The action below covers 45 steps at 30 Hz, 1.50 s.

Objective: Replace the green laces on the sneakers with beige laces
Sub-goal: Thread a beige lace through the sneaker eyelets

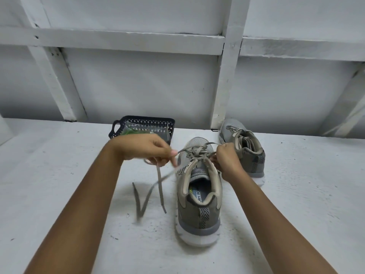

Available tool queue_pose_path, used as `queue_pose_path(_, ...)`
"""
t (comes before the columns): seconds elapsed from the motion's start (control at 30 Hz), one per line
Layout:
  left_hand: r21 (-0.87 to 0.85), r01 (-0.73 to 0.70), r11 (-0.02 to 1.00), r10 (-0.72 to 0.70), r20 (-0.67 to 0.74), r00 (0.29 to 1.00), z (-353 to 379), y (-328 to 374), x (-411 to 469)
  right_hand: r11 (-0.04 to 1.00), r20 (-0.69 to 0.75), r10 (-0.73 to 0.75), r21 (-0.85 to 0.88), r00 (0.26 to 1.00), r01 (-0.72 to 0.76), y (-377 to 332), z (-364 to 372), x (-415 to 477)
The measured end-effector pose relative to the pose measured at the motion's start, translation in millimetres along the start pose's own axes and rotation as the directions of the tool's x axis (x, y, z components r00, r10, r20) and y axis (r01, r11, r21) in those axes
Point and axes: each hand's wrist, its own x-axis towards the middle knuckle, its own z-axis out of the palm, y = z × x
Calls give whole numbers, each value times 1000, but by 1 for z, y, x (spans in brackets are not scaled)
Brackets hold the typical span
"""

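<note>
The left hand (pixel 146 148) pinches a lace (pixel 161 191). The right hand (pixel 227 161) grips the lace at the sneaker (pixel 197 212) between them. A basket (pixel 145 122) sits beyond the left hand.

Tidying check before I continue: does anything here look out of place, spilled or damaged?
Nothing is spilled or damaged. Loose lace ends trail across the table left of the near sneaker, whose lace the left hand and right hand pinch. The table shows dark specks. The far sneaker and basket sit normally.
</note>
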Motion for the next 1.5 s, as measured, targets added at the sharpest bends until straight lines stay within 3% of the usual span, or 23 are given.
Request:
queue_pose_path(0.07,145,98,984,-73,-169,983,10,11,22,998,-11,-48,-29,999,47,1,1,0)
queue_pose_path(0.17,333,157,930,-10,-404,915,23,24,58,998,-21,-63,-24,998,63,-1,0,-3)
queue_pose_path(0.23,391,218,894,-19,-454,891,27,20,81,998,-23,-58,-20,998,57,-1,-1,-4)
queue_pose_path(0.37,445,267,855,-62,-424,904,37,4,105,998,-27,-54,-31,998,54,-1,-1,-6)
queue_pose_path(0.43,307,200,930,-39,-460,887,39,0,101,998,-24,-59,-21,998,58,-1,-2,-6)
queue_pose_path(0.53,-145,-60,988,-26,-531,847,34,-6,80,998,-16,-57,-24,998,57,-2,-3,-6)
queue_pose_path(0.57,-352,-178,919,-36,-524,851,31,-8,72,998,-14,-56,-32,998,56,-1,-4,-6)
queue_pose_path(0.63,-712,-369,597,-38,-485,874,26,-13,58,996,-15,-72,-50,997,71,0,-3,-5)
queue_pose_path(0.67,-798,-416,436,-39,-478,877,24,-17,53,995,-19,-85,-58,996,83,1,-3,-5)
queue_pose_path(0.7,-827,-436,355,-54,-483,874,22,-21,50,993,-22,-97,-63,995,96,2,-3,-5)
queue_pose_path(0.73,-823,-432,370,-79,-491,868,22,-24,47,992,-23,-106,-66,994,105,3,-2,-4)
queue_pose_path(0.87,-534,-170,829,-174,-533,828,29,-27,45,989,-32,-125,-82,992,122,6,-1,-2)
queue_pose_path(0.97,-303,52,951,-219,-549,806,34,-25,49,995,-42,-97,-31,994,96,4,-2,-2)
queue_pose_path(1.07,-56,193,980,-196,-475,858,38,-22,53,997,-34,-81,0,996,81,2,-3,-2)
queue_pose_path(1.17,236,199,951,-52,-513,857,39,-12,58,996,-33,-80,25,996,81,2,-3,-3)
queue_pose_path(1.27,290,141,947,9,-461,887,42,2,66,996,-44,-88,19,995,89,2,-3,-2)
queue_pose_path(1.4,398,208,893,-93,-289,953,45,22,77,996,-44,-92,14,995,92,3,-2,-3)
queue_pose_path(1.5,444,209,871,-104,-249,963,41,31,84,996,-38,-90,14,995,90,2,-2,-3)
